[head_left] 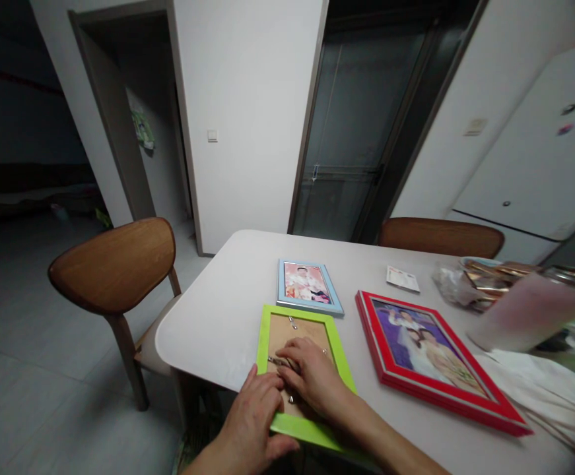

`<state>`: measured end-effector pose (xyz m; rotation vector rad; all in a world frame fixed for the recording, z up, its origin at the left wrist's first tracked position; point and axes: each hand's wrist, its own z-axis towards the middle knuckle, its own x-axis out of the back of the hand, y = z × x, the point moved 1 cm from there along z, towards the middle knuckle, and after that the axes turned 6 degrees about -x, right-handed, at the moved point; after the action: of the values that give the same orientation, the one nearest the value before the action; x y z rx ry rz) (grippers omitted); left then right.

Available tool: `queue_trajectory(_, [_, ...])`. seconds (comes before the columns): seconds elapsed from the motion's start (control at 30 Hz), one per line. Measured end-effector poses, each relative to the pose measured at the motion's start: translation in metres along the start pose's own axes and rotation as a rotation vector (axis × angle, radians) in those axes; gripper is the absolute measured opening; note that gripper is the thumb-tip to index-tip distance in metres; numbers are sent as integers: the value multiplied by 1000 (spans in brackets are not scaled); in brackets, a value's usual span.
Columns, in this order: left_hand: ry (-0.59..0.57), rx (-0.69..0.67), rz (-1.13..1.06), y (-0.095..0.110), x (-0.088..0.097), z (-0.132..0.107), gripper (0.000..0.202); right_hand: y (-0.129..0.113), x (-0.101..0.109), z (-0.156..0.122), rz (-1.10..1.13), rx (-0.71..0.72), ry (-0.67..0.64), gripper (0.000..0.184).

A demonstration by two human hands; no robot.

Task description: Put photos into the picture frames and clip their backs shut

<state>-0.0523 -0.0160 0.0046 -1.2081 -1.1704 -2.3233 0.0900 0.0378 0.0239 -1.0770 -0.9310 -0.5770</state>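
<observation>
Left hand (257, 415) lies thumb-apart on a lime-green rectangular picture frame (339, 351), back upward at the white bench's (202, 323) near edge. Right hand (314, 376) curls over its brown backing board (311, 327); whether it pinches the small metal clip (277, 361), I cannot tell. Toward the far edge lies a pale-blue photo frame (308, 285).

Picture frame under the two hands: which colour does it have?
The picture frame is bright lime green, best seen in the head view.

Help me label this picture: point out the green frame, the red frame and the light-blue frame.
Green frame (264, 335), head view: on its left border.
Red frame (445, 394), head view: on its near border.
Light-blue frame (281, 284), head view: on its left border.
</observation>
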Motion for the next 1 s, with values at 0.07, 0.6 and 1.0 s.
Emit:
queue_trajectory(0.07, [0, -3, 2, 0, 0, 1, 36, -4, -9, 10, -48, -26, 26, 16])
queue_trajectory(0.6, [0, 27, -53, -4, -1, 14, 34, 50, -2, 50, -244, -310, 180, 28])
queue_trajectory(1.0, [-2, 33, -49, -6, -1, 21, 38, 36, 17, 15, -193, -224, 177, 33])
